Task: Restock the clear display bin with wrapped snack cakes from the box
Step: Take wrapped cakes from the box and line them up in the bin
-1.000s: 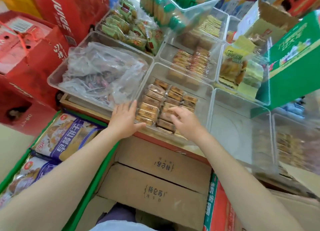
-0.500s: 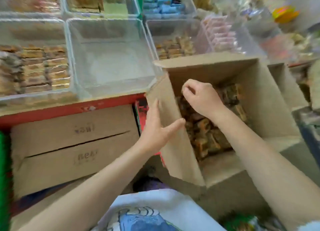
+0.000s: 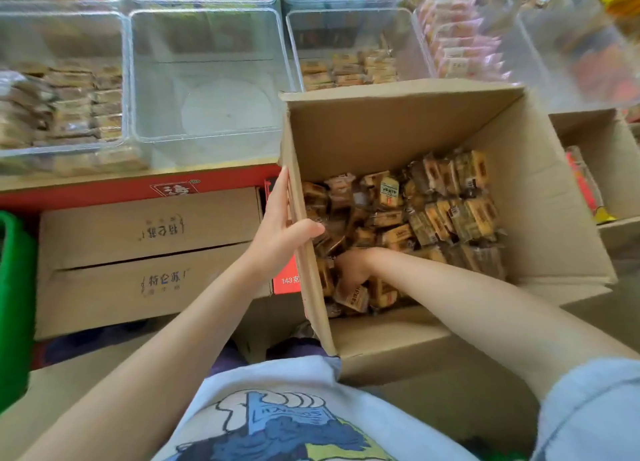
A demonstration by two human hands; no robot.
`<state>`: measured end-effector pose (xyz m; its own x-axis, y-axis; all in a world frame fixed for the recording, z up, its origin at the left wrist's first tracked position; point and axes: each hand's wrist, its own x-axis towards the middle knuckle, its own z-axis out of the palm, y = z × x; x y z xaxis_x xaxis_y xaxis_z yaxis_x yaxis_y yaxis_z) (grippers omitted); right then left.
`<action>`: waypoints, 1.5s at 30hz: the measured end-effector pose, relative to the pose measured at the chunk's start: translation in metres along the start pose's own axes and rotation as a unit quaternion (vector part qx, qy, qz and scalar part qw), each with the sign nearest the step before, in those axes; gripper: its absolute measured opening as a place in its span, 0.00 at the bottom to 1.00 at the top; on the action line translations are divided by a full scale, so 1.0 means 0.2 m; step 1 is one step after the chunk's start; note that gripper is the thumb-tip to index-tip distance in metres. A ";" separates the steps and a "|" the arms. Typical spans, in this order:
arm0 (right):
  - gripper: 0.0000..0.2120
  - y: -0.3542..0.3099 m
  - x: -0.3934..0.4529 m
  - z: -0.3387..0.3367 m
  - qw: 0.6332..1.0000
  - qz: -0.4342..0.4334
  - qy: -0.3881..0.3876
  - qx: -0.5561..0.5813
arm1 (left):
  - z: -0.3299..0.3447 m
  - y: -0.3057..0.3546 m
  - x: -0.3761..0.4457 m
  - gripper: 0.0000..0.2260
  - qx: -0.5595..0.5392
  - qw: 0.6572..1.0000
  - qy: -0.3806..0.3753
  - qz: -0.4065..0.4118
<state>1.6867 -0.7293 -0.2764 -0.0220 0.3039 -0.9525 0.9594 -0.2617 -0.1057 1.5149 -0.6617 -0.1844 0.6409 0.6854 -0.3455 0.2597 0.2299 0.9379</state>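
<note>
An open cardboard box (image 3: 398, 124) stands at my right, holding several brown wrapped snack cakes (image 3: 450, 211). My left hand (image 3: 277, 228) pinches the box's left wall, thumb inside and fingers flat along the outside. My right hand (image 3: 353, 266) is deep in the box's near left corner, its fingers curled down among the cakes and partly hidden by the wrappers. The clear display bin (image 3: 52, 150) at the far left holds rows of similar cakes. A bare clear bin (image 3: 207, 79) sits between it and the box.
More clear bins of wrapped snacks fill the back row, one with tan cakes (image 3: 346, 69) and one with pink packs (image 3: 457, 41). Closed cardboard cartons (image 3: 145, 252) lie under the red shelf edge. A green crate (image 3: 14, 304) stands at left, a second open box (image 3: 602, 155) at right.
My view swung from the display bin to the box. My right hand has gone from the pile's upper part down into the near left corner. My left hand has slid higher on the box wall.
</note>
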 end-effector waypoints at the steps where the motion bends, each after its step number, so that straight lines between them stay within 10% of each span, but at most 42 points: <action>1: 0.29 0.00 0.02 0.02 1.000 -0.006 0.002 0.007 | 0.00 0.00 0.00 0.48 -0.002 1.000 0.000 0.003; 9: 0.19 0.06 -0.33 -0.28 0.961 -0.067 0.122 0.237 | -0.05 0.00 0.00 0.49 0.008 0.999 -0.032 -0.030; 14: 0.14 0.10 -0.67 -0.51 0.703 -0.254 0.264 0.610 | -0.17 0.13 -0.03 0.38 0.037 0.998 0.036 -0.033; 18: 0.18 -0.12 -0.79 -0.61 0.638 -0.339 0.284 0.630 | -0.36 0.30 -0.02 0.24 -0.058 0.997 0.049 0.030; 26: 0.18 -0.92 -0.69 -0.86 0.748 -0.297 0.422 0.417 | -1.01 0.41 0.00 0.13 -0.110 0.987 0.117 -0.026; 32: 0.18 -1.55 -0.40 -1.14 0.832 -0.264 0.320 0.367 | -1.75 0.19 0.01 0.14 -0.014 0.981 0.194 0.015; 40: 0.13 -2.16 0.00 -1.45 0.852 -0.199 0.281 0.394 | -2.42 -0.14 0.17 0.17 0.057 0.954 0.285 0.077; 45: 0.12 -2.26 0.23 -1.74 0.818 -0.141 0.329 0.450 | -2.74 -0.42 0.23 0.36 0.428 0.862 0.263 -0.062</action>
<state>1.3500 -0.2782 -0.1739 0.2344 0.8181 -0.5251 0.3393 -0.5751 -0.7445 1.1267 -0.2720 -0.2627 0.2120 0.9628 -0.1677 0.8847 -0.1162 0.4515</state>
